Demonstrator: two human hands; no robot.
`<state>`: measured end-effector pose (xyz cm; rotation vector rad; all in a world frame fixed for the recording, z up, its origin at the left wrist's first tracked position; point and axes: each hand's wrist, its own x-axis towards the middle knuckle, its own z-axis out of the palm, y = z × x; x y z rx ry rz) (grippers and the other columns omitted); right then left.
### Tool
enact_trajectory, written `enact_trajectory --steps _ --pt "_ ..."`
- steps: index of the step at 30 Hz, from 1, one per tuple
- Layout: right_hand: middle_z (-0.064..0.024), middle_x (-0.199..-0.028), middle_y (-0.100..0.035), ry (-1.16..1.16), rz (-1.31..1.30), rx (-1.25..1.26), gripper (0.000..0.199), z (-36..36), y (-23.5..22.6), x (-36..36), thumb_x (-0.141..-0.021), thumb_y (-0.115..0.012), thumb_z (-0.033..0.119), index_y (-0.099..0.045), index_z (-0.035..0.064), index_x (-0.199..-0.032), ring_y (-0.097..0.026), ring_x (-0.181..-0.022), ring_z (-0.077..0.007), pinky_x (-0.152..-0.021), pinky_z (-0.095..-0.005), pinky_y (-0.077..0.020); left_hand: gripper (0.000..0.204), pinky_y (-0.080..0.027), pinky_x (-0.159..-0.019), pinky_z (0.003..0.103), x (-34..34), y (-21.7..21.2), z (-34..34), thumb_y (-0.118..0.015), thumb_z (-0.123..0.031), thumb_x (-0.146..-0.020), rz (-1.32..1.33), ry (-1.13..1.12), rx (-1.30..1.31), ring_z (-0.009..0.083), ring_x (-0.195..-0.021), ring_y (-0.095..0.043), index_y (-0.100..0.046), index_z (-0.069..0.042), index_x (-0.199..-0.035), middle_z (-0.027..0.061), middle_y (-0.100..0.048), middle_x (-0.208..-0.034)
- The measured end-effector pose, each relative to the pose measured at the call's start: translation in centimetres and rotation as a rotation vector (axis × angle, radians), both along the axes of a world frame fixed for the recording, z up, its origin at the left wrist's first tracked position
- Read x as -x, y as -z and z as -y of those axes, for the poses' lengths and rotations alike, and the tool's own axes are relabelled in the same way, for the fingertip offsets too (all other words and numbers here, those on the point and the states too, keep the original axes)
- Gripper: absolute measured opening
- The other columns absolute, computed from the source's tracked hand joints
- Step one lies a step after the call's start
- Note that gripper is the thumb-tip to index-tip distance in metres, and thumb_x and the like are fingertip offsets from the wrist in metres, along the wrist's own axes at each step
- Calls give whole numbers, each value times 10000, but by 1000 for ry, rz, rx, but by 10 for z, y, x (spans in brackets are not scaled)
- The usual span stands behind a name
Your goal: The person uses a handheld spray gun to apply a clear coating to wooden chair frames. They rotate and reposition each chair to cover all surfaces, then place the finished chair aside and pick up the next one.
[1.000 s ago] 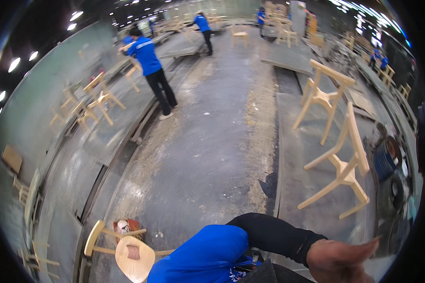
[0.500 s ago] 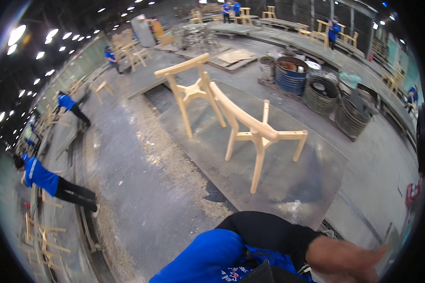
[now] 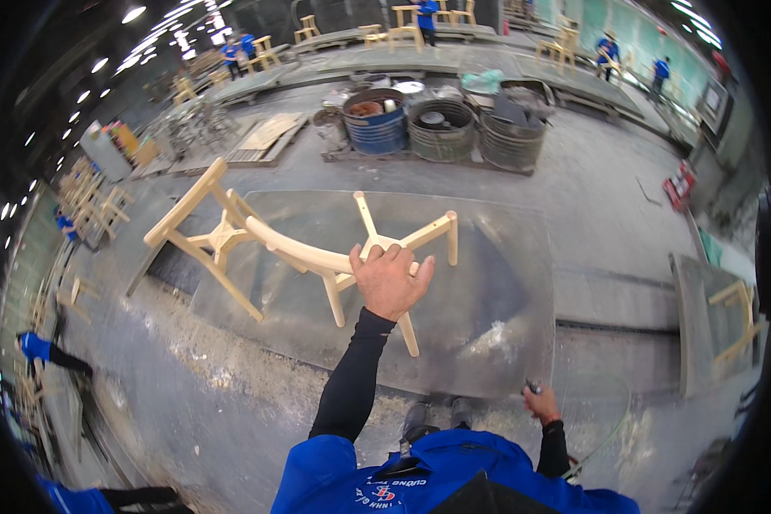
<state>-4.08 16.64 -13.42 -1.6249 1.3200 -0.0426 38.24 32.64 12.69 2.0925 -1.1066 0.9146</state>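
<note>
Hands first: the left hand [image 3: 390, 281] is stretched forward, fingers curled over the curved rail of a bare wooden chair frame [image 3: 317, 253] lying on its side on the grey desk [image 3: 488, 283]. Nearer and to the right, the right hand [image 3: 541, 403] is closed around a small dark tool [image 3: 533, 387] beside the desk's near edge. Far behind stand round metal drums [image 3: 441, 128].

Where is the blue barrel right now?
In the head view, the blue barrel stands at the top centre, leftmost in a row with two grey drums, on the floor beyond the metal table that carries the wooden chair frame.
</note>
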Motion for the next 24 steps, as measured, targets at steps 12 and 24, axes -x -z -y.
enact_trajectory --steps 12,24 --pt "-45 -646 -625 -63 247 134 363 -43 -60 -73 -953 -663 388 -673 29 -892 -603 -590 -162 -582 -355 -483 136 -418 -989 477 -18 17 -120 -628 -185 -704 -57 602 192 238 -636 -572 -633 -96 -600 38 -616 -622" --pt "-30 -819 -699 359 294 241 335 -99 -134 -13 -1011 -651 307 -693 38 -1206 -638 -694 -101 -564 -289 -495 241 -423 -664 454 -36 -7 73 -659 -25 -780 -57 853 373 349 -584 -488 -511 -58 -592 102 -481 -582"
